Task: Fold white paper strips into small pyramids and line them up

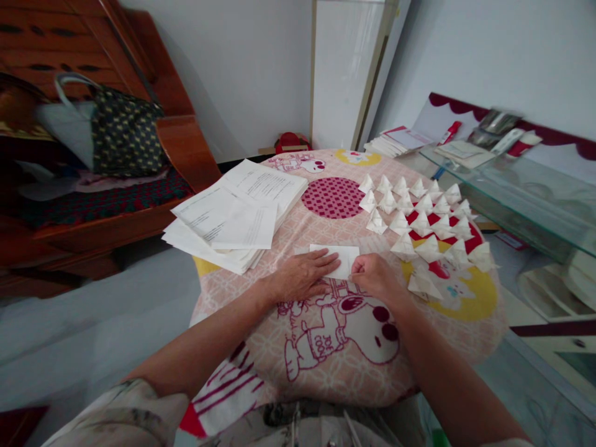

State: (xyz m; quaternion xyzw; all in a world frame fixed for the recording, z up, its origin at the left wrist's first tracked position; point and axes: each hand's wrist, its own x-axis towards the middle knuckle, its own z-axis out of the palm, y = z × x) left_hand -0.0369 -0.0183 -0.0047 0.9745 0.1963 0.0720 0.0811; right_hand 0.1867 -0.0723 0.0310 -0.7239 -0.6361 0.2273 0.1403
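A small white folded sheet of paper (343,256) lies on the patterned tablecloth (298,347) in front of me. My left hand (305,273) rests flat across its left part, fingers stretched out to the right. At the paper's lower right edge, my right hand (376,275) has its fingers curled in a pinch on the edge. To the right stand several folded paper pieces (421,223) with pointed tops, set out in rows. A stack of printed sheets (246,205) sits to the left, with loose sheets on top.
Beyond the table's right side is a glass shelf (535,192) with a stack of papers (395,141) and small items. At the left, a wooden bench (181,149) holds a dark patterned bag (125,133). A white wall is behind.
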